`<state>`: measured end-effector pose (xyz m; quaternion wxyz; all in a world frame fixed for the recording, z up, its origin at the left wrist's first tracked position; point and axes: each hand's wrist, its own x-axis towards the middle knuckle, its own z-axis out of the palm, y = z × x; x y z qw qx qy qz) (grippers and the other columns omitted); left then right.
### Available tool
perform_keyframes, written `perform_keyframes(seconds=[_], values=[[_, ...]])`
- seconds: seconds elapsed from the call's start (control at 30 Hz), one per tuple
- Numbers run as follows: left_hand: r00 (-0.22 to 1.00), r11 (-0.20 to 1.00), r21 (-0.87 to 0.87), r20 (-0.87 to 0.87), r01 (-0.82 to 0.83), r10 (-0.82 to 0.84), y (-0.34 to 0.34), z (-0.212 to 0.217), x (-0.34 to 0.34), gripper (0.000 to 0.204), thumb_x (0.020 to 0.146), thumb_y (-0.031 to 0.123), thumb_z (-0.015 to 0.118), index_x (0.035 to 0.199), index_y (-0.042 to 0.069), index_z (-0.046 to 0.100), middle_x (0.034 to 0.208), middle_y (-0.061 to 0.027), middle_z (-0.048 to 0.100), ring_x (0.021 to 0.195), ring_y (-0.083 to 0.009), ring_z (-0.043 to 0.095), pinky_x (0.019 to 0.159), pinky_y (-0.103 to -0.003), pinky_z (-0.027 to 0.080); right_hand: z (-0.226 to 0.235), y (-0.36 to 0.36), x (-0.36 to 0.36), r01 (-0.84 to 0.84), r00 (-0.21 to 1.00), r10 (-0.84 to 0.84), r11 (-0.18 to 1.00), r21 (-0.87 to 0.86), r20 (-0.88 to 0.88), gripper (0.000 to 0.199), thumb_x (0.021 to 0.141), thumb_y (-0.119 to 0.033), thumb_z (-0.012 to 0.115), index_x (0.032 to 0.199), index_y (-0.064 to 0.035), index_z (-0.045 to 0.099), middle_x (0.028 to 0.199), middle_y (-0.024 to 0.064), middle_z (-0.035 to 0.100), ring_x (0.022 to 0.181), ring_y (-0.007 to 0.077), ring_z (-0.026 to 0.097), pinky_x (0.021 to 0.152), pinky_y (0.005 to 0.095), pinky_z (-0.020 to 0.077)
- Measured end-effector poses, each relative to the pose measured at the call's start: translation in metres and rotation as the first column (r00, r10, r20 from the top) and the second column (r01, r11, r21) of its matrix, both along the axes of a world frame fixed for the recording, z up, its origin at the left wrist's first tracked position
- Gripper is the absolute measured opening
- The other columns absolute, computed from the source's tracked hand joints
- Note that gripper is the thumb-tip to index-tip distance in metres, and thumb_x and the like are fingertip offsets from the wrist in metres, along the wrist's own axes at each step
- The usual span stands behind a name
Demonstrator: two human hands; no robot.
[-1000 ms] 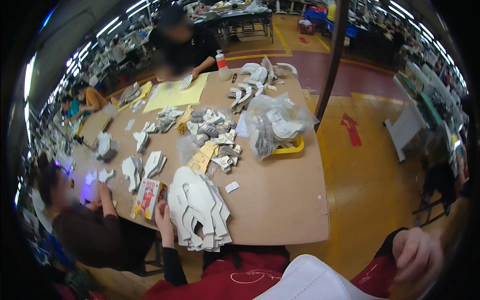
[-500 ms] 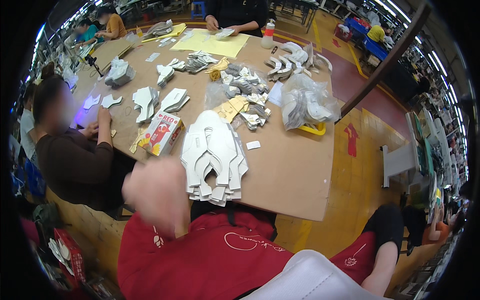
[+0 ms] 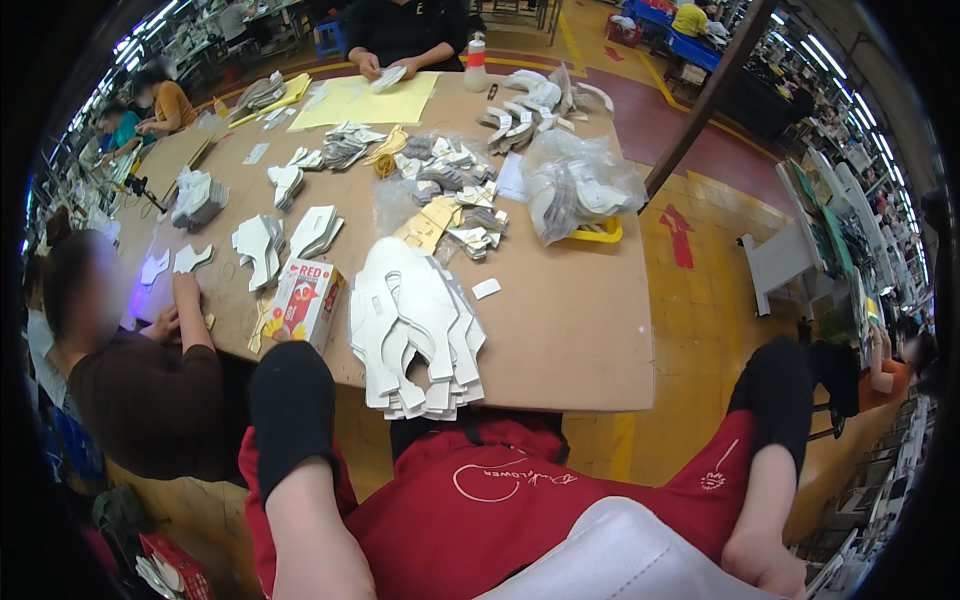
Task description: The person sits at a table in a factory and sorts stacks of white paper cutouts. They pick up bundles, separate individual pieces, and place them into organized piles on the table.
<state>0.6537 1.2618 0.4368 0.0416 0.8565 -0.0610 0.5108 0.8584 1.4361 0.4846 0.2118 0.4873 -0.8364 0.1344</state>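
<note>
My left forearm with its black sleeve bends down to the lower edge, and my left hand lies outside the picture. At the lower right my right hand shows only in part, below a bare forearm; its fingers are hidden, so a grip cannot be made out. Both arms are away from the table. Directly in front of me, at the table's near edge, is a layered stack of white shoe-upper pieces. A red and white box stands to its left, and a small white tag lies to its right.
Further back on the brown table lie stacks of white cut pieces, a mixed heap, and a plastic bag of pieces over a yellow tray. One co-worker sits left; another works opposite. A brown post rises at right.
My left hand, blurred beside the white stack before, has drawn back toward me and out below the lower edge. My right hand has come partly into view. The whole view has shifted.
</note>
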Motion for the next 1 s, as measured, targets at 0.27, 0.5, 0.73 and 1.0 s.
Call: perform_keyframes(seconds=[0.27, 0.5, 0.73, 1.0], values=[[0.999, 0.962, -0.269, 0.012, 0.047, -0.045, 0.061, -0.049, -0.006, 0.015, 0.093, 0.011, 0.055, 0.081, 0.003, 0.059, 0.071, -0.0085, 0.055, 0.06, -0.0198, 0.057, 0.052, -0.029, 0.043, -0.09, 0.093, -0.035, -0.092, 0.929, 0.175, 0.963, -0.255, 0.325, 0.011, 0.09, -0.021, 0.062, 0.081, -0.0143, 0.064, 0.079, 0.0059, 0.063, 0.064, 0.0197, 0.06, 0.055, 0.0308, 0.0481], [0.996, 0.933, -0.358, -0.059, 0.046, -0.072, 0.1, -0.074, 0.001, 0.016, 0.094, 0.011, 0.054, 0.081, 0.003, 0.059, 0.07, -0.0076, 0.054, 0.059, -0.0208, 0.056, 0.052, -0.03, 0.043, -0.312, 0.23, -0.134, 0.942, 0.194, -0.981, 0.18, -0.282, 0.023, 0.022, 0.08, -0.014, 0.072, 0.1, -0.0064, 0.066, 0.098, 0.0074, 0.065, 0.097, 0.0282, 0.06, 0.085, 0.0392, 0.0464], [0.989, 0.863, -0.483, 0.086, 0.147, -0.121, 0.125, -0.08, -0.022, 0.018, 0.093, 0.005, 0.055, 0.076, 0.001, 0.058, 0.076, -0.0169, 0.062, 0.056, -0.024, 0.059, 0.047, -0.028, 0.045, -0.371, 0.27, -0.122, 0.957, 0.096, -0.993, 0.073, -0.281, 0.069, 0.026, 0.082, -0.021, 0.071, 0.103, -0.0052, 0.067, 0.098, 0.0083, 0.063, 0.098, 0.027, 0.059, 0.087, 0.0395, 0.0449], [0.964, 0.988, -0.109, 0.253, 0.108, -0.078, 0.101, -0.045, -0.049, 0.023, 0.1, 0.015, 0.049, 0.12, 0.006, 0.045, 0.061, -0.0141, 0.063, 0.048, -0.0229, 0.06, 0.046, -0.025, 0.048, -0.382, 0.291, -0.142, 0.956, -0.081, -0.997, -0.083, -0.28, 0.018, 0.028, 0.084, -0.026, 0.069, 0.103, -0.0065, 0.069, 0.095, 0.0064, 0.063, 0.095, 0.0247, 0.059, 0.086, 0.0385, 0.0452]])
